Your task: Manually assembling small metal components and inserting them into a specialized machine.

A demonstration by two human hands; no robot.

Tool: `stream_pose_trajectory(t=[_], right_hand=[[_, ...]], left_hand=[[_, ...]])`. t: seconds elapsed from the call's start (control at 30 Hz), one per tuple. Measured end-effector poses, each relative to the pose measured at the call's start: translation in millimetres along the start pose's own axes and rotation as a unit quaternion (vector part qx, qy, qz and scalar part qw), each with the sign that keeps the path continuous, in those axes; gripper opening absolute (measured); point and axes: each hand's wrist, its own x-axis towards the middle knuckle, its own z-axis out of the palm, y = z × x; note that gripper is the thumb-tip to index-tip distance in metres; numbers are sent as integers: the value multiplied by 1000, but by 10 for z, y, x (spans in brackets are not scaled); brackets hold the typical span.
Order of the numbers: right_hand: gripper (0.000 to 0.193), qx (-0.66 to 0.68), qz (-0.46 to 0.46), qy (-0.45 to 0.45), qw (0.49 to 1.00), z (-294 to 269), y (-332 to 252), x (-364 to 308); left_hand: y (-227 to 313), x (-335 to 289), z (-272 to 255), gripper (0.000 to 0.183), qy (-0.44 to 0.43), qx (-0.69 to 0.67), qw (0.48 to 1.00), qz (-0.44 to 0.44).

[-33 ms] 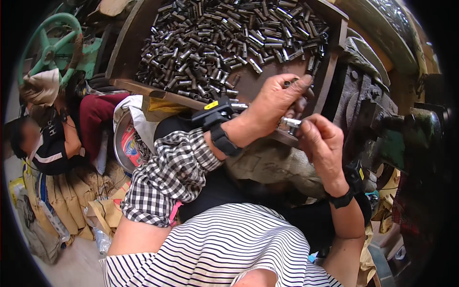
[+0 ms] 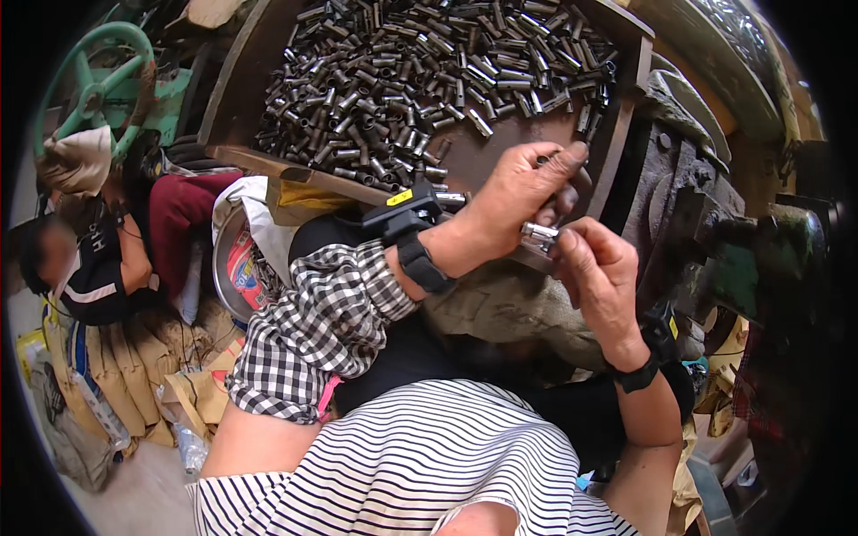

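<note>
My right hand (image 2: pixel 601 268) pinches a short shiny metal tube (image 2: pixel 539 234) between thumb and fingertips, at the near edge of the tray. My left hand (image 2: pixel 534 185) is curled just above and left of it, over the tray's near right corner. A dark round tube end (image 2: pixel 542 162) shows between my left thumb and forefinger; the rest is hidden in the hand. In front of both hands, a brown tray (image 2: pixel 500 147) holds a large heap of short metal tubes (image 2: pixel 384 98), dark and shiny mixed.
Dark greasy machinery (image 2: pixel 715 241) stands close on the right. To the left are a metal basin (image 2: pixel 223 268) with a red packet and small parts, a green handwheel (image 2: pixel 92 94), and another person (image 2: pixel 98 259). Grey cloth (image 2: pixel 509 308) lies below my hands.
My right hand and the shiny tube have shifted slightly left, and the tube's angle has changed a little. My left hand stays nearly in place.
</note>
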Motion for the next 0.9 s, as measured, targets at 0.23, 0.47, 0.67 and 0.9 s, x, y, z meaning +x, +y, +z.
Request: stream_pose_trajectory(t=[0.23,0.47,0.67,0.9], right_hand=[[17,-99,-51,-12,994,92,23,6],[28,72,18,89,993,-91,15,-12],[25,89,-11,107,990,-244,109,80],[29,-42,-83,101,991,-327,65,-105]], left_hand=[[-47,-74,35,25,-8,-18,1000,10],[57,-18,-7,16,17,29,999,-21],[213,-147,20,21,-99,141,985,-24],[153,-217,-3,20,-105,130,985,-36]])
